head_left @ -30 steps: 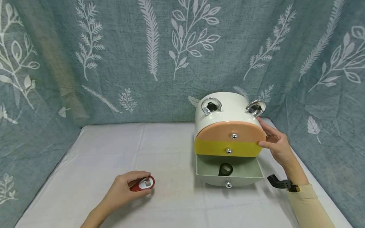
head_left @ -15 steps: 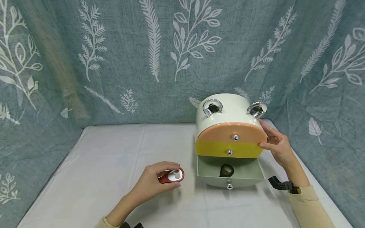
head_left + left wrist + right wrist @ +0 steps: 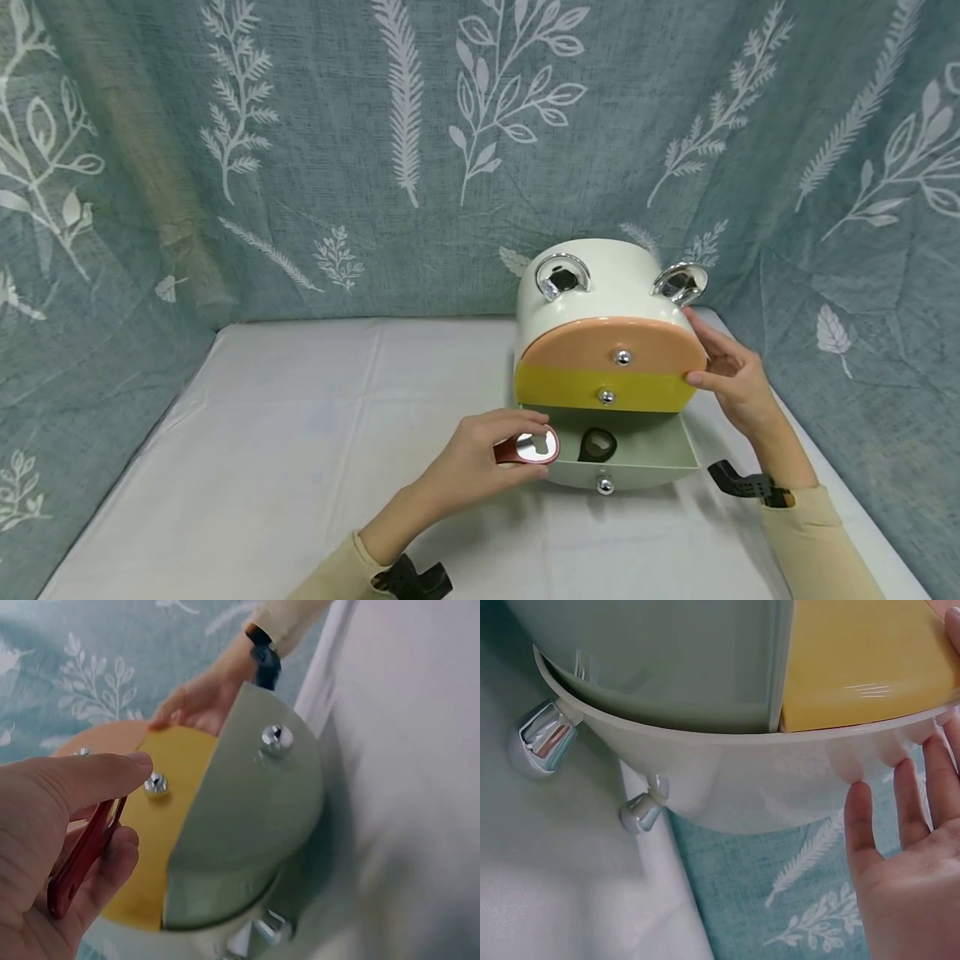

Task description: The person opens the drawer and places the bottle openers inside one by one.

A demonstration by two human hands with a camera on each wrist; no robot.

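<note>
My left hand (image 3: 480, 457) pinches a red bottle opener (image 3: 537, 447) with a silver plate, thumb on one side and fingers on the other. It overlaps the left edge of the pulled-out green bottom drawer (image 3: 652, 442) in the head view. Inside that drawer lies a black bottle opener (image 3: 597, 447). The drawer belongs to a rounded white cabinet (image 3: 607, 279) with orange and yellow drawers pushed in above. My right hand (image 3: 738, 385) rests against the cabinet's right side; the right wrist view shows nearly straight fingers (image 3: 911, 802) touching its white wall (image 3: 735, 784).
Two chrome, eye-like knobs (image 3: 562, 277) top the cabinet, and each drawer has a round silver knob (image 3: 605, 485). A white cloth (image 3: 300, 400) covers the table. Blue-green leaf-patterned curtain (image 3: 330, 150) hangs behind and at both sides.
My left hand has carried the red bottle opener rightward from the left part of the table to the green drawer's left edge. My right hand stays against the cabinet.
</note>
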